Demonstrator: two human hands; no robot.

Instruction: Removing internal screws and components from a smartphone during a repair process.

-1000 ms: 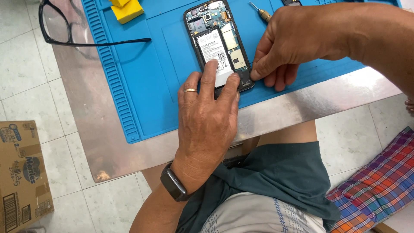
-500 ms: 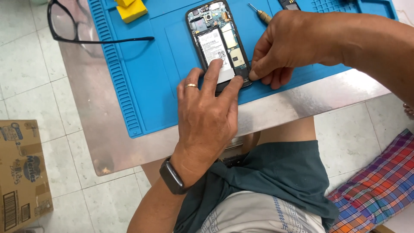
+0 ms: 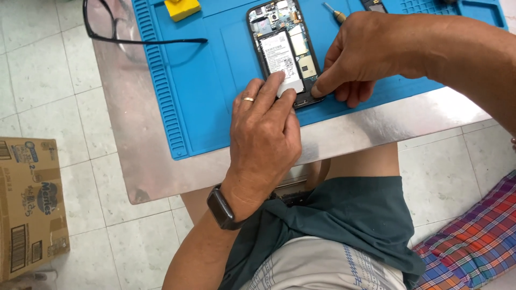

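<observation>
An opened black phone (image 3: 279,32) lies face down on a blue work mat (image 3: 215,96), its battery (image 3: 277,53) and boards exposed. My left hand (image 3: 263,134), with a ring and a dark smartwatch (image 3: 220,207), reaches up from below. Its fingertips press on the white lower end of the battery. My right hand (image 3: 365,59) comes in from the right and pinches the phone's lower right edge with thumb and forefinger. What lies under those fingertips is hidden.
The mat lies on a metal table (image 3: 140,134). Black glasses (image 3: 107,32) rest at its upper left, a yellow block (image 3: 181,8) at the top, and a small screwdriver (image 3: 336,12) beside the phone. On the tiled floor are a cardboard box (image 3: 29,204) and plaid cloth (image 3: 473,236).
The view has drifted a little. Both hands stay at the phone's lower end, and my left fingertips have crept slightly higher on the battery.
</observation>
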